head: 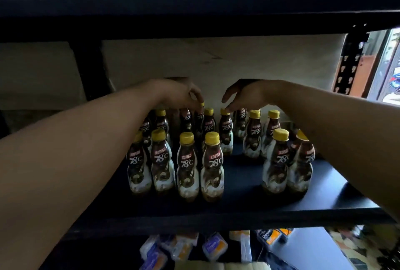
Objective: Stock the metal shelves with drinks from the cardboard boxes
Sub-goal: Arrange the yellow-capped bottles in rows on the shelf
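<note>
bottles [211, 161] stand in rows on the shelf [238, 202], below both hands. left hand [181, 94] pinches a back-row cap [202, 104]; right hand [244, 96] touches the neighbouring cap [225, 111], grip unclear. best slide them back upright, rows tight.

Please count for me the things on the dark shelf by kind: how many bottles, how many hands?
Kopiko bottles: about 15, rear ones partly hidden
Hands: 2, left hand and right hand
Total: about 17
</note>
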